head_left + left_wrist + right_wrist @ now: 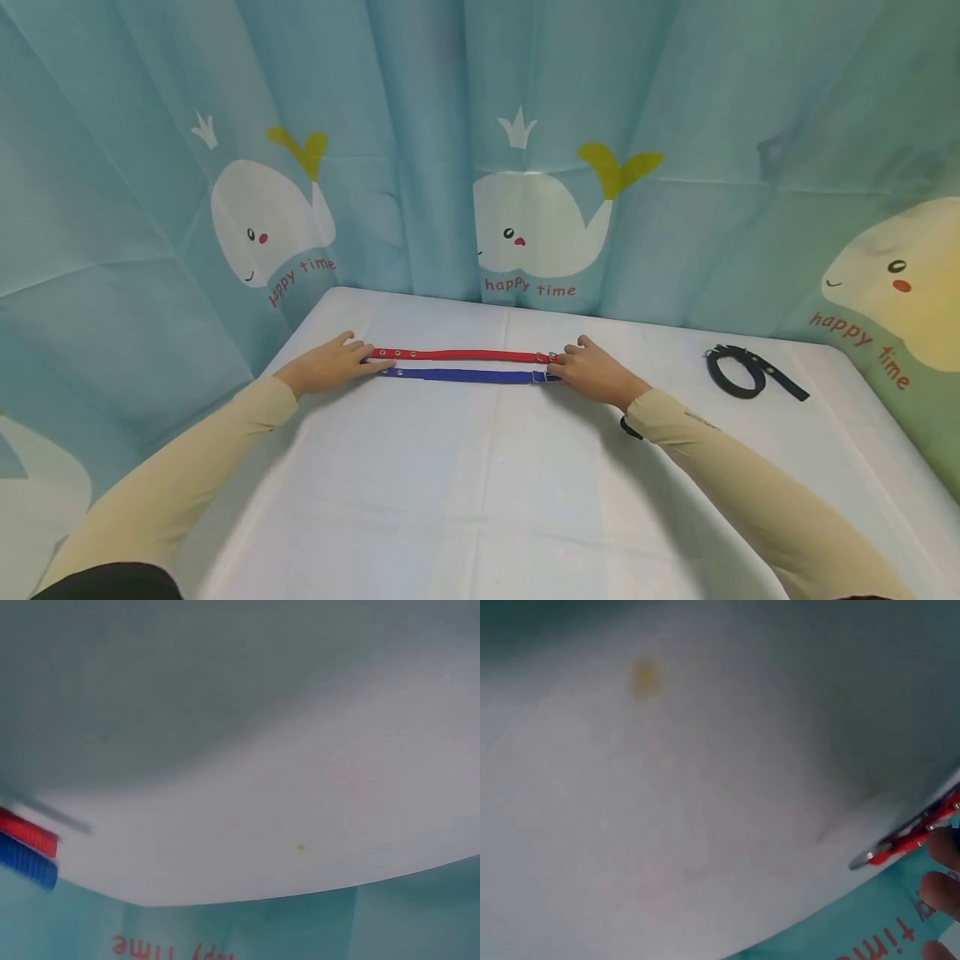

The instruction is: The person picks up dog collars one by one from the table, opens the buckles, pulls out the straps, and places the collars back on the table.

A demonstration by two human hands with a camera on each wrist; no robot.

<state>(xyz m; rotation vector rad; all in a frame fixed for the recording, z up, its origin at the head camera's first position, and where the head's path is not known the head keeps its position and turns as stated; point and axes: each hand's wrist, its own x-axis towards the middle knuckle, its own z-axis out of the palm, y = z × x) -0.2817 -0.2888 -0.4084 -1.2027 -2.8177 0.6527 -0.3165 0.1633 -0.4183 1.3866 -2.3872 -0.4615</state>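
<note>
Over the white worktop [420, 492] I see the left hand [326, 367] and right hand [597, 373] pinching opposite ends of a red strap [468, 356] and a blue strap [472, 377], seemingly to hold both straight and parallel, a black strap [785, 380] lying apart.

Beige sleeves [176, 467], dark marking [702, 420] on right

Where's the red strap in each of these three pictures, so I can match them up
Head: red strap near centre, between left hand and right hand.
Left wrist: red strap at left edge, below mid-height.
Right wrist: red strap at right edge, below mid-height.
Shared landmark: red lettering on the curtain.
</note>
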